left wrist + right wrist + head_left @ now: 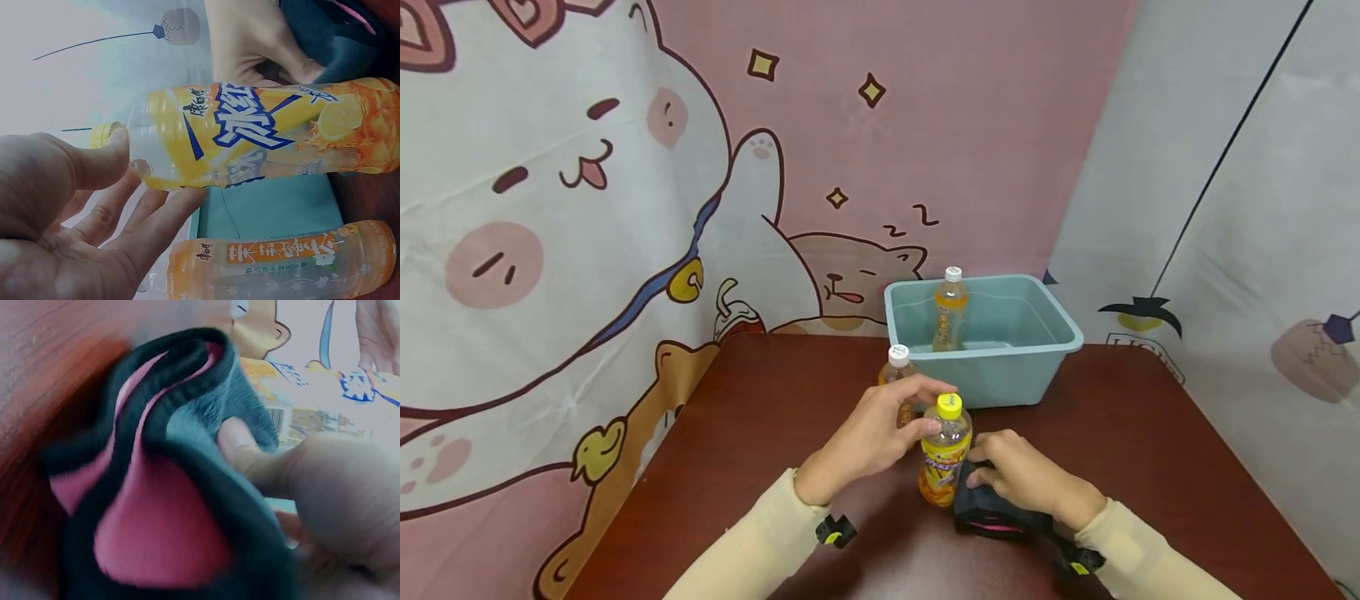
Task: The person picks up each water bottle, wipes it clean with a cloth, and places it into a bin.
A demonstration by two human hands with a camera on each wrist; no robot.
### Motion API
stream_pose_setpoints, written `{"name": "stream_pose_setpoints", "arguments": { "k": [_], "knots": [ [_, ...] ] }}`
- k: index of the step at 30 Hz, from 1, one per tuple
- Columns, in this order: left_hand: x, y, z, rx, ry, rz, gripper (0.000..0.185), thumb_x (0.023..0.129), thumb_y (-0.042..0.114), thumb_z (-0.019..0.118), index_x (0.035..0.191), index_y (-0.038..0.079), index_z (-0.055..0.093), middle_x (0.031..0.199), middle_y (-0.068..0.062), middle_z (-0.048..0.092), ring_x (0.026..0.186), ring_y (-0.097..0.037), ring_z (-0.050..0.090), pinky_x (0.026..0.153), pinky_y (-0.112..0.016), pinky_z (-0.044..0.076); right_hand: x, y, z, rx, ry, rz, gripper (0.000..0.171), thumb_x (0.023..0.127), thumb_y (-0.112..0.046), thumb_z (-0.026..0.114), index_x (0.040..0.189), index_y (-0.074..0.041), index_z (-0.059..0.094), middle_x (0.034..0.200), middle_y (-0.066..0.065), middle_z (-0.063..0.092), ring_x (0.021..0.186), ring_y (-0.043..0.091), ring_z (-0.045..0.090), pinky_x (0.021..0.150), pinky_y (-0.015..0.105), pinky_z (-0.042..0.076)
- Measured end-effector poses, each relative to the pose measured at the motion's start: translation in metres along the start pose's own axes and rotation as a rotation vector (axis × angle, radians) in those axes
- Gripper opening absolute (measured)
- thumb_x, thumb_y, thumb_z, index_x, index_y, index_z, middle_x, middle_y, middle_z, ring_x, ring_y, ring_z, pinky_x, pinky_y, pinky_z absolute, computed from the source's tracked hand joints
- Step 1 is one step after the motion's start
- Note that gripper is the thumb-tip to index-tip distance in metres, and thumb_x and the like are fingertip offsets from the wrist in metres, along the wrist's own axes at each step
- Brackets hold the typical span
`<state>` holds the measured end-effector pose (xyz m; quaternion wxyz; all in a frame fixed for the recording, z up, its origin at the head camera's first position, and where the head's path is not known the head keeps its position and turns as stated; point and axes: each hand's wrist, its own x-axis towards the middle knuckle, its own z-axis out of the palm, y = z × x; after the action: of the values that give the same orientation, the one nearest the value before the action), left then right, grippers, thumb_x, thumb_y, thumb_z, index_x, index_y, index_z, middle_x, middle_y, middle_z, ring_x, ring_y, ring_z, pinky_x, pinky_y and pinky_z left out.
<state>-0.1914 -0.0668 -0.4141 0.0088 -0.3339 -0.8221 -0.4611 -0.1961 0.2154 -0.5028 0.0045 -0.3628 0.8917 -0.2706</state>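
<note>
The left hand [872,433] pinches the neck of the upright bottle [945,454], fingers loosely spread. Just right of the bottle, the right hand [1026,479] grips a dark cloth [981,504] on the worktop [1150,450].

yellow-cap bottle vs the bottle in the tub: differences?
The yellow-cap bottle stands on the table, its top touched by the left hand; the tub bottle stands untouched inside the blue tub. Caps differ: yellow versus white. Both are upright, with orange-yellow drink.
</note>
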Motion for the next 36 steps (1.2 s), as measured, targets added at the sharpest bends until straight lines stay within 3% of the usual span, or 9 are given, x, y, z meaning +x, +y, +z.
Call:
{"name": "stream_pose_setpoints", "arguments": {
  "k": [4, 7, 14, 21, 30, 36],
  "knots": [
    [0.001, 0.000, 0.001, -0.007, -0.004, -0.001, 0.048, 0.106, 0.008, 0.085, 0.151, 0.024, 0.075, 0.136, -0.001, 0.086, 0.127, -0.021, 0.081, 0.106, -0.055, 0.068, -0.004, 0.001, -0.004, 0.082, 0.045, -0.005, 0.012, 0.100, -0.013, 0.092, 0.111, -0.015, 0.092, 0.101, -0.007, 0.081, 0.089, -0.004, 0.066, 0.072, 0.022, 0.059],
    [0.001, 0.001, 0.002, -0.004, -0.005, 0.002, 0.048, 0.106, 0.008, 0.085, 0.151, 0.022, 0.075, 0.135, -0.002, 0.086, 0.127, -0.021, 0.081, 0.107, -0.058, 0.067, -0.007, -0.001, -0.008, 0.088, 0.110, -0.020, 0.013, 0.099, -0.013, 0.092, 0.112, -0.016, 0.093, 0.095, -0.009, 0.077, 0.082, -0.006, 0.061, 0.068, 0.021, 0.057],
    [0.001, 0.001, 0.002, -0.002, -0.005, -0.004, 0.047, 0.107, 0.009, 0.084, 0.151, 0.022, 0.075, 0.137, -0.002, 0.086, 0.129, -0.023, 0.081, 0.110, -0.058, 0.067, -0.011, -0.006, -0.015, 0.061, 0.260, -0.053, 0.017, 0.096, -0.005, 0.094, 0.109, -0.015, 0.092, 0.096, -0.012, 0.075, 0.083, -0.006, 0.062, 0.069, 0.021, 0.056],
    [0.001, 0.000, 0.001, -0.002, -0.003, -0.013, 0.047, 0.107, 0.009, 0.084, 0.151, 0.024, 0.074, 0.136, -0.003, 0.086, 0.129, -0.023, 0.082, 0.111, -0.059, 0.067, -0.011, -0.011, -0.024, 0.110, 0.349, -0.018, 0.022, 0.095, -0.005, 0.095, 0.104, -0.025, 0.092, 0.094, -0.016, 0.076, 0.076, -0.003, 0.058, 0.062, 0.022, 0.053],
    [0.000, 0.002, 0.003, 0.001, -0.009, -0.035, 0.049, 0.106, 0.011, 0.086, 0.151, 0.026, 0.074, 0.140, -0.001, 0.085, 0.130, -0.022, 0.080, 0.114, -0.059, 0.065, -0.011, -0.023, -0.039, 0.164, 0.409, 0.008, 0.018, 0.098, -0.006, 0.093, 0.103, -0.024, 0.092, 0.096, -0.013, 0.078, 0.078, 0.001, 0.061, 0.063, 0.023, 0.055],
    [0.001, 0.003, 0.003, 0.045, 0.004, -0.018, 0.049, 0.106, 0.012, 0.086, 0.152, 0.025, 0.074, 0.138, 0.001, 0.085, 0.127, -0.019, 0.081, 0.106, -0.053, 0.069, -0.007, -0.032, -0.046, 0.170, 0.474, 0.017, 0.019, 0.099, -0.006, 0.093, 0.104, -0.025, 0.092, 0.097, -0.012, 0.077, 0.080, 0.003, 0.064, 0.065, 0.022, 0.055]
  ]
}}
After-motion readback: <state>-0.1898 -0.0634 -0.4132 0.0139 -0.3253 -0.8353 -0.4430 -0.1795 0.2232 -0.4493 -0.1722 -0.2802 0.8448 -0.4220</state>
